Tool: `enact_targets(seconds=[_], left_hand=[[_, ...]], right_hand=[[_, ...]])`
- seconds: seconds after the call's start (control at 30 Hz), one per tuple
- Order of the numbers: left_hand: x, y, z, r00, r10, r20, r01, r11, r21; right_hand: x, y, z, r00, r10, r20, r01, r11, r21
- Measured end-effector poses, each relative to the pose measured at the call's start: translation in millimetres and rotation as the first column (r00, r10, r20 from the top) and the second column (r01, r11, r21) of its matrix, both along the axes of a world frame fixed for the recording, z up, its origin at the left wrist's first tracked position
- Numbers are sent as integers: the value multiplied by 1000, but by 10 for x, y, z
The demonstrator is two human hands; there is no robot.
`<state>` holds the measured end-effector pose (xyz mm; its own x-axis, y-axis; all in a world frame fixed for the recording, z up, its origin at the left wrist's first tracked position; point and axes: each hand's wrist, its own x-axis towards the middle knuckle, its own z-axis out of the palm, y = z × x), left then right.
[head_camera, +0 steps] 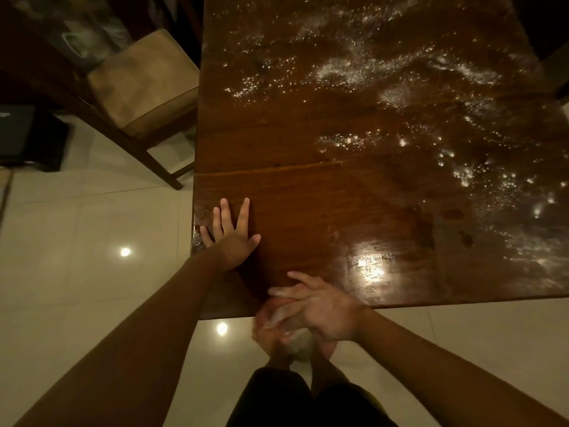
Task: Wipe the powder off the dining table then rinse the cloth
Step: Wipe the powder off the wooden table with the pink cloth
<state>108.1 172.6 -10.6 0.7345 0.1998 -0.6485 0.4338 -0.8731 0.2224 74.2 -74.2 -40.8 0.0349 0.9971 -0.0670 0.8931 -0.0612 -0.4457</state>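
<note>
left hand point(231, 232) flat on table point(308, 192), fingers spread | right hand point(311, 309) blurred at lower centre, grip unclear | powder point(400, 75) upper right

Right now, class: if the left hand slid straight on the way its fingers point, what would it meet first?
Nothing solid: the left hand points up bare dining table; scattered powder probably comes first, though depth is unclear.

One head camera looks steeply down, from close above, at the near corner of the table point(308, 195) (wide-angle, so the edges bend) and the floor point(77, 272).
</note>
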Motion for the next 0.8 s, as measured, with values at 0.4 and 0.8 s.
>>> enact_targets(seconds=[0.4,0.8], left_hand=[[17,19,49,999,-33,-28,32,998,-50],[-48,66,72,987,-158,-11,157,983,-91]], right_hand=[[28,-342,101,241,-971,-9,970,240,39],[391,-311,180,-108,-993,51,985,-113,-132]])
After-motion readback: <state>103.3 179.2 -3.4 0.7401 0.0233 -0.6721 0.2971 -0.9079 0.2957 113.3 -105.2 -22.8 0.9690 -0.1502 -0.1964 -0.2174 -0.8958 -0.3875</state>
